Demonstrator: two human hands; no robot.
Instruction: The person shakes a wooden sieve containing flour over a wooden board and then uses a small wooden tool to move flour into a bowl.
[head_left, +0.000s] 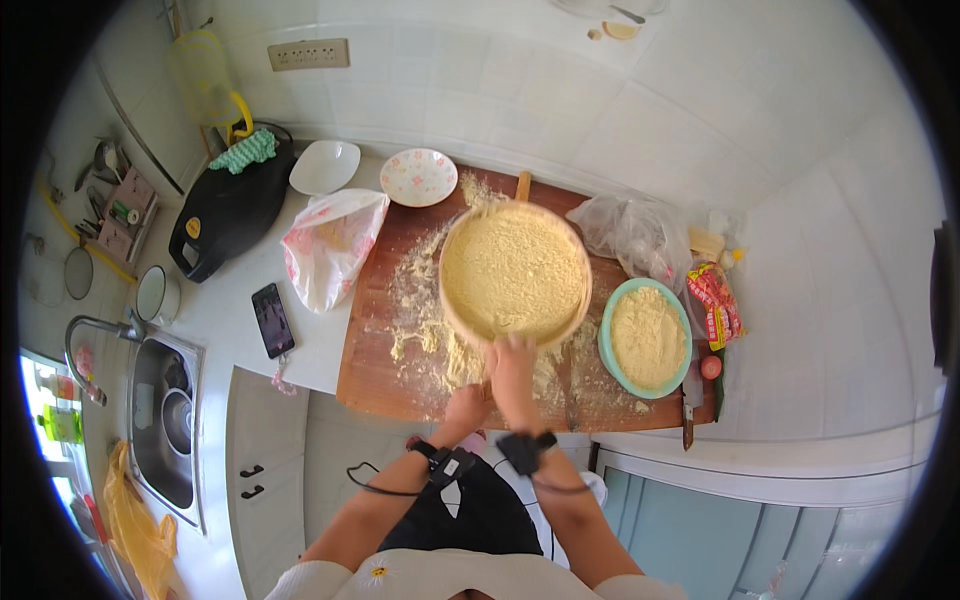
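Observation:
A round, wood-rimmed sieve (517, 274) full of pale yellow flour sits over a reddish-brown wooden board. My right hand (513, 375) has its fingers closed on the sieve's near rim; they are slightly blurred. Just below and to the left, my left hand (468, 406) is closed in a fist, seemingly around the near end of a wooden stick. A wooden stick end (523, 186) shows past the sieve's far rim, and its middle is hidden under the sieve. Clumps and dust of flour (427, 330) lie on the board (367, 360), mostly left of the sieve.
Right of the sieve stands a mint-green basin (606, 352) of flour; beyond it are a knife (688, 427), plastic bags (634, 232) and a red packet (716, 300). Leftward are a floral plate (418, 177), white bowl (325, 167), plastic bag (334, 247), phone (272, 320) and sink (161, 487).

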